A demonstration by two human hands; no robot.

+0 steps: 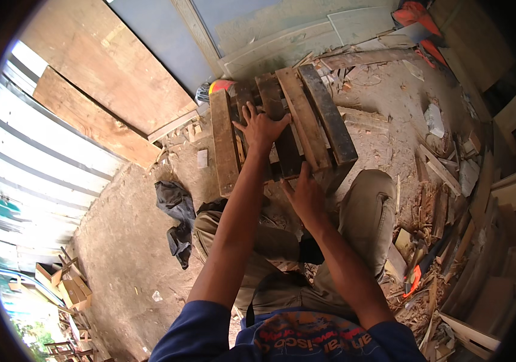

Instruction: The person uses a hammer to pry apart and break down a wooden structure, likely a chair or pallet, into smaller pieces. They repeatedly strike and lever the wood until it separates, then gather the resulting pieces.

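A low slatted wooden crate (304, 120) of dark, worn boards stands on the dirt floor in front of my knees, with gaps between its slats. My left hand (261, 129) lies on top of it, palm down, fingers spread across the middle slats. At the crate's near edge is my right hand (307, 196), its thumb and index finger apart and pointing at the boards. The other fingers of that hand are mostly hidden. I make out no tool or loose part in either hand.
Black cloth (175, 211) lies on the floor left of my leg. Wood scraps and shavings (439, 211) cover the right side, with an orange-handled tool (414, 281) among them. Plywood sheets (107, 60) lean at the back left. A cardboard box (74, 292) sits lower left.
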